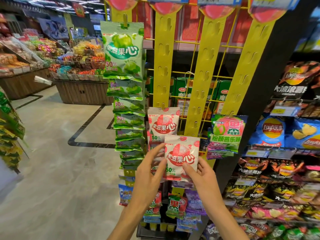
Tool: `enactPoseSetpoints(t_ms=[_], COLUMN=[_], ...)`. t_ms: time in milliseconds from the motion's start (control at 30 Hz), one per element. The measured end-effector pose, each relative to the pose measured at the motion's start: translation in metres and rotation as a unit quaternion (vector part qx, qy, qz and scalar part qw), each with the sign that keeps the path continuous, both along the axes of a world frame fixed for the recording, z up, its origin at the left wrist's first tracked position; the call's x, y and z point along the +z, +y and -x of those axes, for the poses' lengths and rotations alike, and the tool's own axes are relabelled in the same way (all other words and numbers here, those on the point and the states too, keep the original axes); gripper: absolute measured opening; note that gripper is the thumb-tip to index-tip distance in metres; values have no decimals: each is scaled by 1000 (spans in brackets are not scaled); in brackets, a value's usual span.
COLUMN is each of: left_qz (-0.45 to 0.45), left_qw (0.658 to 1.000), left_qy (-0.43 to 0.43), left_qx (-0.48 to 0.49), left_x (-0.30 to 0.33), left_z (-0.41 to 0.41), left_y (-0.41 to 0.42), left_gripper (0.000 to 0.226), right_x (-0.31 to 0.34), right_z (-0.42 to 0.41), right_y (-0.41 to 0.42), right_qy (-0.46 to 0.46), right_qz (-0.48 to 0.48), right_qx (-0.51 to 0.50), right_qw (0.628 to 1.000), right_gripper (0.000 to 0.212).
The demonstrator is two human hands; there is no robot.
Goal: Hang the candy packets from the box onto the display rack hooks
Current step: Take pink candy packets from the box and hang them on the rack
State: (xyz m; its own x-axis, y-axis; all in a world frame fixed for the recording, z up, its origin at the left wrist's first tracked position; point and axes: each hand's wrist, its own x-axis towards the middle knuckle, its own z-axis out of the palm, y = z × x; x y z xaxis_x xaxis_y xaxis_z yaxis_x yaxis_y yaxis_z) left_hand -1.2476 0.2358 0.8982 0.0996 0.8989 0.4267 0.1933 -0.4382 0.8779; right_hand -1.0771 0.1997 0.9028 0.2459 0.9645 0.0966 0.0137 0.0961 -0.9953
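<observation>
holding the red-and-white candy packet (181,156) upright, right hand (200,174) pinches its lower edge, left hand (150,172) with fingers spread steadies its side (header hole free), just below the hung packet (162,125) on the yellow hook strip (163,66).

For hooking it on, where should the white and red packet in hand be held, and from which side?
Grip the white and red packet by its lower side edges, from below, as the right hand does. That probably keeps its top seal free for a hook on the yellow strip.
</observation>
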Motion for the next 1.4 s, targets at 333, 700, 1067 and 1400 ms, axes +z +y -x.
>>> enactPoseSetpoints(t_ms=[333,700,1067,1400], left_qz=[-39,-102,-66,-140], left_qw=[996,983,986,979], left_qy=[-61,-79,-10,-14], left_qx=[49,132,151,149], left_x=[42,99,48,89], left_z=[6,-7,-7,-12], left_y=[23,60,60,60], left_gripper=[45,38,42,49], right_x=[62,113,66,105], right_z=[20,22,16,23], right_y=[40,100,99,94], right_qy=[-73,-211,-252,-223], right_qz=[-136,-211,-142,-242], right_qx=[34,-13,7,-14], right_qw=[987,954,957,944], right_gripper=[67,44,46,43])
